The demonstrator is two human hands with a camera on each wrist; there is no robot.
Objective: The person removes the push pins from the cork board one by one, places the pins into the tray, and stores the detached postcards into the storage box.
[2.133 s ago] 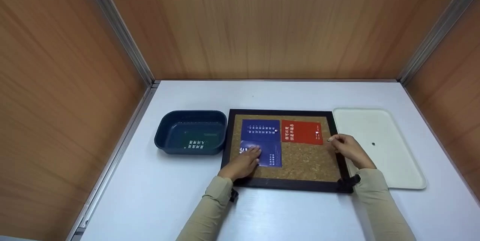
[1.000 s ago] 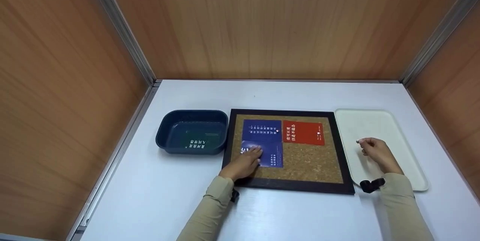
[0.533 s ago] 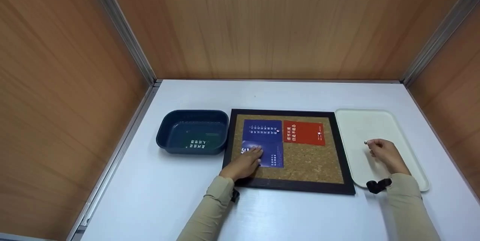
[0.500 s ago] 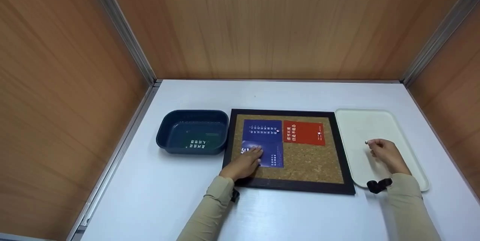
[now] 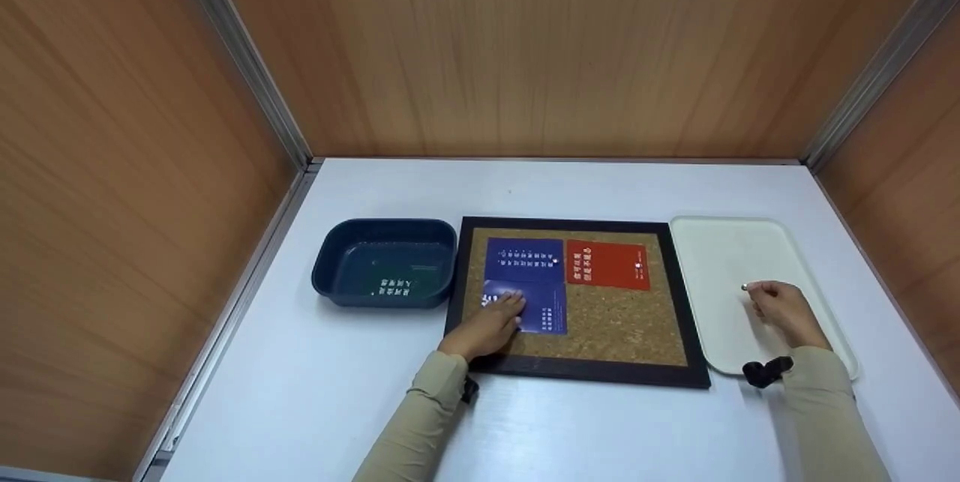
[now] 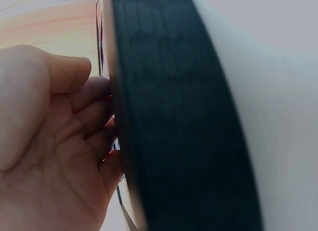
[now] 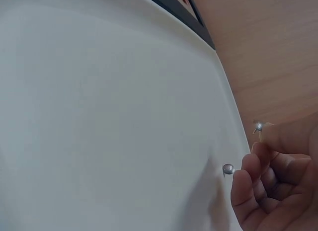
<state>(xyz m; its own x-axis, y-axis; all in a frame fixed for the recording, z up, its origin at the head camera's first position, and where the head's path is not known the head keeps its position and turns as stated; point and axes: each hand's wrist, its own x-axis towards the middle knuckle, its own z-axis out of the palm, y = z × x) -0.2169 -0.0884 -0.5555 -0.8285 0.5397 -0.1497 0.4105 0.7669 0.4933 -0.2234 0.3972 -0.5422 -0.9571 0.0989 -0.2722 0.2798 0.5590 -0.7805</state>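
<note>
In the head view, the left arm (image 5: 409, 426) rises from the bottom edge, left of centre, slanting rightward; the left hand (image 5: 484, 326) lies palm down, fingers extended, just below mid-frame. The right arm (image 5: 836, 418) enters at lower right, slanting leftward; the right hand (image 5: 787, 313) pinches with thumb and fingertips, pointing left. In its wrist view, the remaining fingers curl at lower right.

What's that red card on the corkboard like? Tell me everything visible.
The red card is a flat rectangle, seemingly paper, with white characters, larger at its left end. It lies on the upper right part of the corkboard, close beside the upper blue card. A small shiny pin head sits near its right end. The left hand and right hand are clear of it.
</note>
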